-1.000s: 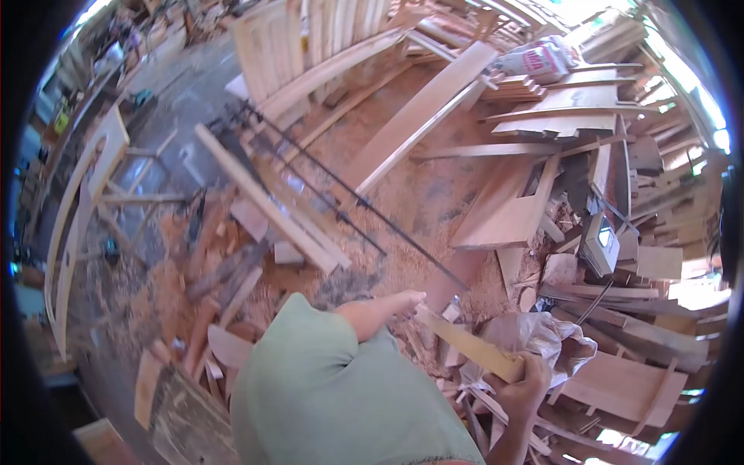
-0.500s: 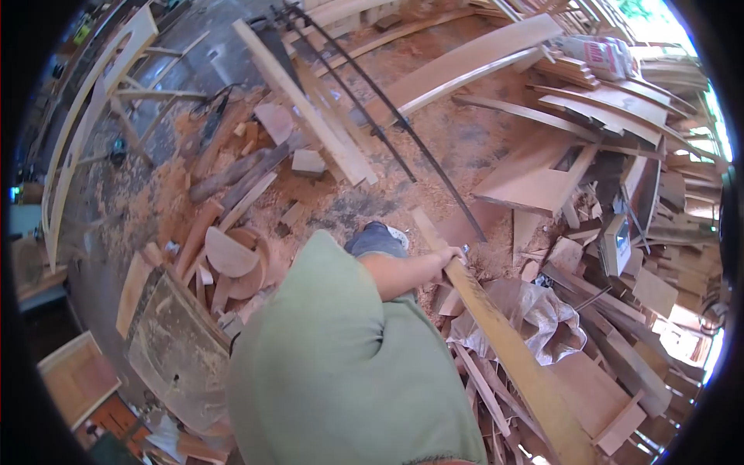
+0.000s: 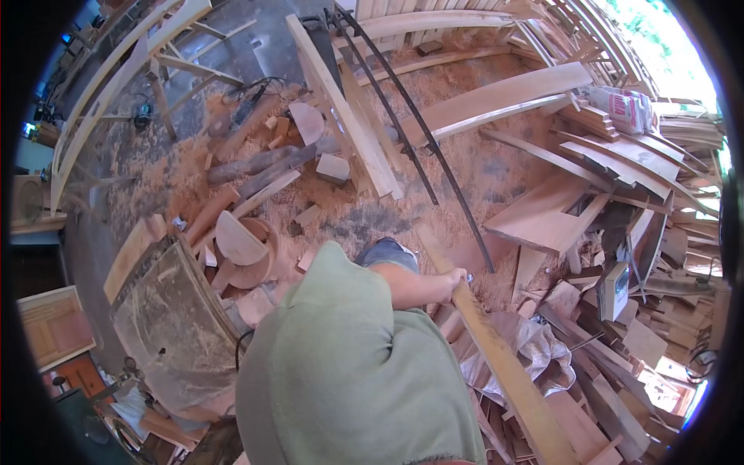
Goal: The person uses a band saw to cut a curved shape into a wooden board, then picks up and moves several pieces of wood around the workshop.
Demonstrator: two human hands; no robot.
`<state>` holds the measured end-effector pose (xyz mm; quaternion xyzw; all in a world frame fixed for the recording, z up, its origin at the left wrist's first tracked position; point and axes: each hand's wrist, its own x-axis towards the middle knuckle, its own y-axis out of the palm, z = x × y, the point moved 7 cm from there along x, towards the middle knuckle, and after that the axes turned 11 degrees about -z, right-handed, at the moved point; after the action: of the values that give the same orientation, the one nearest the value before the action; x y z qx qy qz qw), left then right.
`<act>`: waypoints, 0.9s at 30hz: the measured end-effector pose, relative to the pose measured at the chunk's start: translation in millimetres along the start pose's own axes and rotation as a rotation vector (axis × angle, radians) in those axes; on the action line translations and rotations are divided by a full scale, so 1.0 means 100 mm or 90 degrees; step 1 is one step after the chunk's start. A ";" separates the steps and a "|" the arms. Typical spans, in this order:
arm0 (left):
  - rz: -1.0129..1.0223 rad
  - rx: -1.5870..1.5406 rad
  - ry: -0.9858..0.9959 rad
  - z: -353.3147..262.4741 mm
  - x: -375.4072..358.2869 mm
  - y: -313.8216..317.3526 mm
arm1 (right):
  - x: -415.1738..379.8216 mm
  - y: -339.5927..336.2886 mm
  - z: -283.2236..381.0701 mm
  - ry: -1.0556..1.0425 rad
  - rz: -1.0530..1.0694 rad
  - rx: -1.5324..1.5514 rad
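My left hand (image 3: 456,284) reaches across to the right and is closed around a long, yellowish wooden plank (image 3: 504,360). The plank slants from near my foot down to the bottom edge of the view. Its far end points at the sawdust-covered floor, and its near end runs out of sight. My right hand is outside the picture; only a sleeve hem shows at the bottom. Beside the plank lies a crumpled silvery plastic sheet (image 3: 546,356) on a heap of offcuts. My green shirt hides much of the lower middle.
Two long dark bars (image 3: 426,128) and a pale beam (image 3: 341,101) stretch ahead. Scrap boards (image 3: 542,213) pile up on the right. Rounded wood pieces (image 3: 239,239) and a dusty panel (image 3: 174,333) lie left. A curved wooden frame (image 3: 116,93) stands at far left.
The view has tilted and shifted, so the floor and woodpiles sit lower and mostly farther right. My left hand keeps its hold on the plank.
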<state>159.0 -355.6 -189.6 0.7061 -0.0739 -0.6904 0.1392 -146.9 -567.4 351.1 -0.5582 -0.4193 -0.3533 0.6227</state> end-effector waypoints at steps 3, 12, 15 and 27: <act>0.039 -0.040 -0.015 0.07 0.75 0.00 | 0.05 0.27 0.46 0.040 -0.016 -0.021; 0.006 0.047 -0.029 0.05 0.19 -0.22 | -0.04 0.15 1.68 0.237 0.059 -0.263; 0.017 0.091 -0.102 0.17 0.27 -0.22 | -0.20 -0.07 1.88 0.271 0.061 -0.352; 0.012 0.286 -0.122 0.73 -0.13 0.09 | 0.01 -0.11 2.78 0.316 -0.060 -0.544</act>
<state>86.8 -367.7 -175.4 0.6496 -0.2453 -0.7193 -0.0223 -191.9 -292.9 363.6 -0.6429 -0.1009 -0.6439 0.4024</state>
